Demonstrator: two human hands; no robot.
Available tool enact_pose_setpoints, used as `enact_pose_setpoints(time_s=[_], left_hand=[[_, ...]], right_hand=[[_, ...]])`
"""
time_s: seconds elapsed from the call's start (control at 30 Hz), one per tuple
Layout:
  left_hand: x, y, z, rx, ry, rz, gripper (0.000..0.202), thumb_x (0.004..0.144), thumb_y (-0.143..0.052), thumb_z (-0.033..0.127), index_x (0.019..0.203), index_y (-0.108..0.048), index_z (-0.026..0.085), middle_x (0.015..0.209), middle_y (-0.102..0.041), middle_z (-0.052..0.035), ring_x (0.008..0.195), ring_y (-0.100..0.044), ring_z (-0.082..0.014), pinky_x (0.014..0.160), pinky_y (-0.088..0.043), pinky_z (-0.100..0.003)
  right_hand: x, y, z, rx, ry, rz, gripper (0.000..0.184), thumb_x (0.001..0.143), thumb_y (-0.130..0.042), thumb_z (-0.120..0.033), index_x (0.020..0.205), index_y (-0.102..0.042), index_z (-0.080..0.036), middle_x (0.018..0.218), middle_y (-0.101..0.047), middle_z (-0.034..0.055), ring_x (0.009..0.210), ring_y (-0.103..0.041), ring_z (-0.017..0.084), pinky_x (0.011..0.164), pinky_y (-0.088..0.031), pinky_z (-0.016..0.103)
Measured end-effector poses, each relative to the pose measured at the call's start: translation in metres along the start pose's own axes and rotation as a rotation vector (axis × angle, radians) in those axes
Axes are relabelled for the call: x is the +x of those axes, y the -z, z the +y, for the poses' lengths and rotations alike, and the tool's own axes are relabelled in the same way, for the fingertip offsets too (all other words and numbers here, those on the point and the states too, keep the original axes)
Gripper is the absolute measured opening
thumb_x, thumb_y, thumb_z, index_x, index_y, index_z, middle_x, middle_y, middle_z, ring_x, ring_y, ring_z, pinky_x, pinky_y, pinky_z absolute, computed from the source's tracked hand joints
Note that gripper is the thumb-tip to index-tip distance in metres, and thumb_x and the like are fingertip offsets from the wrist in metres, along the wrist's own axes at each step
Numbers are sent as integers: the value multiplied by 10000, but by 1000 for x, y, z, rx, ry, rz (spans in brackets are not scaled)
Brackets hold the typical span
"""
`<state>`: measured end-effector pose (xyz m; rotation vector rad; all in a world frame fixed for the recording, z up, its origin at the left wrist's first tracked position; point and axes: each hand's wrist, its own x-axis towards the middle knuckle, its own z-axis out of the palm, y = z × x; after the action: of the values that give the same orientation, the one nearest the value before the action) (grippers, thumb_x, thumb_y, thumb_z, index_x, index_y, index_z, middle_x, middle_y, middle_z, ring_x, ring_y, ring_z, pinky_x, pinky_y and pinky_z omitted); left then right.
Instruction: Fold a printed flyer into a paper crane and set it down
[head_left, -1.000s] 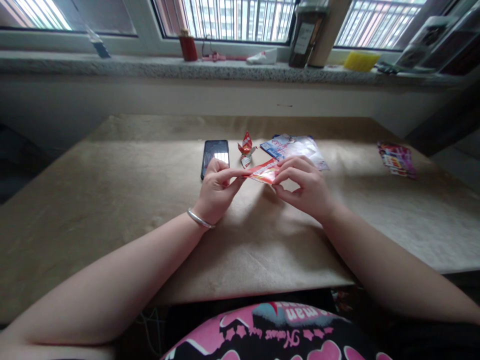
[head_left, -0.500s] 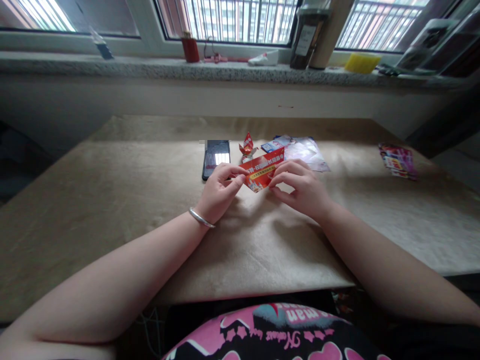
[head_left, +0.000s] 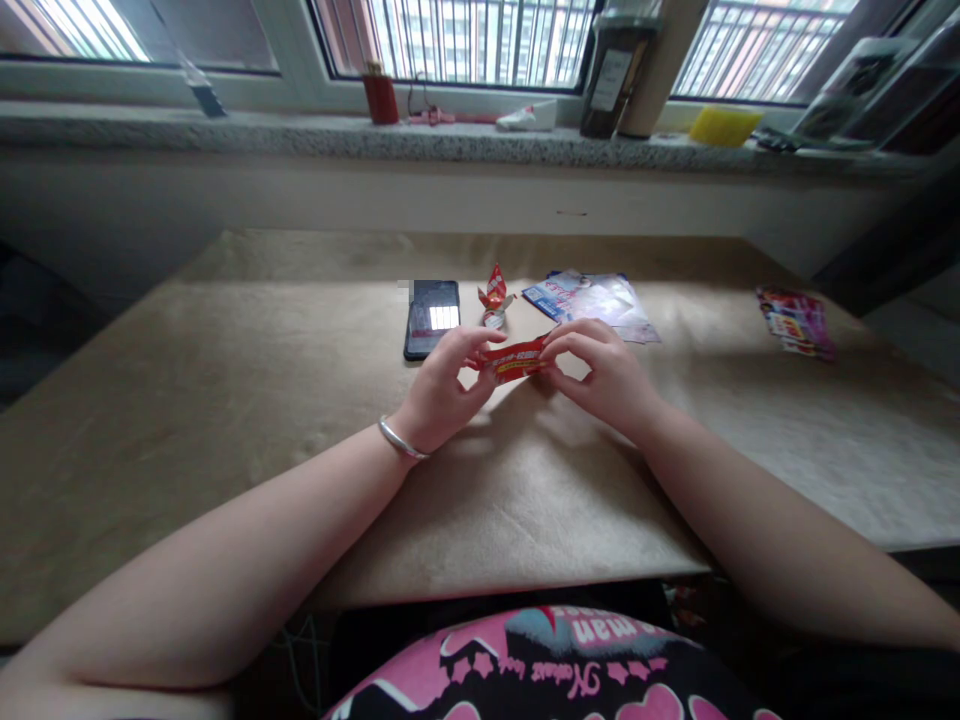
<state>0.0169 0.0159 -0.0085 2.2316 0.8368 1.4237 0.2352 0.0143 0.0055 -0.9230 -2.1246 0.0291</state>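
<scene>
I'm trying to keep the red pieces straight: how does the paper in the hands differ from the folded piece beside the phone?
The held red paper is pinched between the left hand and right hand; the folded piece rests on the table, unheld.
The held red paper shows as a narrow band; the folded piece has pointed parts sticking out.
The held red paper is nearer the person than the folded piece.
Both are mostly red.
</scene>
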Motion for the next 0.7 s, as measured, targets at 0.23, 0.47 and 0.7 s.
enact_pose_setpoints(time_s=[0.23, 0.47, 0.7], left_hand=[[3, 4, 4, 83, -132, -67, 267, 797, -529, 31, 1007, -604, 179, 876, -558, -19, 797, -542, -97, 708, -526, -218], [2, 4, 6, 128, -148, -167, 287, 788, -523, 33, 1012, -609, 190, 913, -542, -31, 843, -538, -117, 774, -511, -262], [3, 11, 13, 160, -61, -280, 230, 857, -498, 160, 1050, -619, 190, 1025, -531, -63, 964, -527, -156, 883, -479, -312]], right_hand=[[1, 2, -1, -36, -48, 50, 113, 794, -601, -155, 876, -628, -227, 922, -652, 56, 904, -599, 203, 834, -485, 376], [0, 2, 1, -47, -72, 30, 70, 796, -608, -177, 775, -635, -238, 895, -661, 38, 882, -601, 197, 843, -476, 384], [-1, 4, 0, -62, -22, -41, 52, 784, -623, -189, 768, -652, -230, 864, -660, 39, 843, -587, 193, 802, -481, 364]])
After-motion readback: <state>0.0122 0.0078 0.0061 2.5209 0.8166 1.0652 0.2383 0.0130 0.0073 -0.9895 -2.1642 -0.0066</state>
